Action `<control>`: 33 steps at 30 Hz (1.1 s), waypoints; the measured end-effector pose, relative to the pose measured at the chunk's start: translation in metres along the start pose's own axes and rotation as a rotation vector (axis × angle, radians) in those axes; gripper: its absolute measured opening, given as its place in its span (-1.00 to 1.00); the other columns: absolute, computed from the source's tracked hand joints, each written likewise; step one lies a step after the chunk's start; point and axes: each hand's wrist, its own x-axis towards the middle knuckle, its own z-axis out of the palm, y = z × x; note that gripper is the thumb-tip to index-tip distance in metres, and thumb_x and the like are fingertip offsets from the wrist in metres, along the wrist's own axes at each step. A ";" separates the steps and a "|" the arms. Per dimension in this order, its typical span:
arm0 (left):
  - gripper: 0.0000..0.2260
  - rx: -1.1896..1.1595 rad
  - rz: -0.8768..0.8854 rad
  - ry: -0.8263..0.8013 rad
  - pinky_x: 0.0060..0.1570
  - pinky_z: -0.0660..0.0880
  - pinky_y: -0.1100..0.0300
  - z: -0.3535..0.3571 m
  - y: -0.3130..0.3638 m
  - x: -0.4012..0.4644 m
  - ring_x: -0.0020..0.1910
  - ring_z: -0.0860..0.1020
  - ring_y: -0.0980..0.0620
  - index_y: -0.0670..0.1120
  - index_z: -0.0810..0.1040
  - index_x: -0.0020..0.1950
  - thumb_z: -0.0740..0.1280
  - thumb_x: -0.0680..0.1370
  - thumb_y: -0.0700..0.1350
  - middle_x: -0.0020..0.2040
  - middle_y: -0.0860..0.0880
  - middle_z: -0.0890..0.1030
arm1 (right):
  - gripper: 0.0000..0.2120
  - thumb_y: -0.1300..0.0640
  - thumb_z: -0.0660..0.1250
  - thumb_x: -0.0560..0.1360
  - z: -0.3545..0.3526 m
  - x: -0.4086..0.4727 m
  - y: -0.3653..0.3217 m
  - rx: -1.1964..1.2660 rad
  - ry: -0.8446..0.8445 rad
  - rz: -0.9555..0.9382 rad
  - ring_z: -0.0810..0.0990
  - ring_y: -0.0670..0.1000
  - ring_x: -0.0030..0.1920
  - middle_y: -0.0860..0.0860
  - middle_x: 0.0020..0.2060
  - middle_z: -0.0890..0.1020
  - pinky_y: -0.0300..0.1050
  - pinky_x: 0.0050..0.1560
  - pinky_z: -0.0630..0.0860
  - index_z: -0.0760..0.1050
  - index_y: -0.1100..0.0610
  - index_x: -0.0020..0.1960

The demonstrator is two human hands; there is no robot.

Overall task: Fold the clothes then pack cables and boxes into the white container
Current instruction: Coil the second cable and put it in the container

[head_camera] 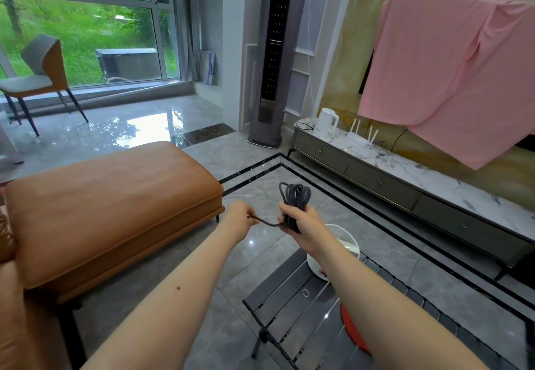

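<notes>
Right hand (pixel 301 219) grips coiled dark cable (pixel 293 196) mid-air; left hand (pixel 241 214) at its 9 o'clock pinches the free tail. Judgement: wrap tail tight round the coil, tuck end, then drop into white container (pixel 346 242) at 5 o'clock.

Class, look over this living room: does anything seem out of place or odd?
Yes: a pink cloth hangs askew, draped over what seems a wall screen above the cabinet, one corner drooping low. That is an odd place for laundry.
</notes>
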 end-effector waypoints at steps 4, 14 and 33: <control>-0.73 0.284 0.082 0.003 0.11 0.49 0.13 -0.011 0.004 -0.006 0.17 0.51 -0.07 -0.13 0.62 0.16 0.32 0.55 -0.03 0.20 -0.11 0.53 | -0.91 0.24 0.36 0.49 -0.001 -0.004 0.003 -0.300 0.019 0.080 0.50 -0.05 -0.36 0.03 -0.36 0.50 -0.27 -0.36 0.42 0.45 0.13 -0.09; -0.68 0.248 0.005 -0.073 0.15 0.51 0.07 -0.022 0.031 -0.012 0.13 0.58 -0.10 -0.20 0.56 0.17 0.38 0.51 -0.03 0.13 -0.15 0.62 | -0.82 0.14 0.42 0.45 -0.010 -0.009 0.016 -0.506 0.029 0.146 0.45 0.06 -0.16 0.08 -0.25 0.48 -0.20 -0.29 0.35 0.49 0.14 0.00; -0.80 -0.391 -0.265 -0.160 -0.10 0.60 0.17 0.019 0.042 0.005 -0.32 0.55 0.04 -0.13 0.45 -0.29 0.37 0.51 -0.27 -0.35 -0.06 0.53 | -0.64 0.24 0.58 0.25 -0.027 -0.015 0.025 -0.582 0.108 0.095 0.57 0.02 -0.15 0.04 -0.24 0.58 -0.03 0.04 0.56 0.55 0.22 -0.02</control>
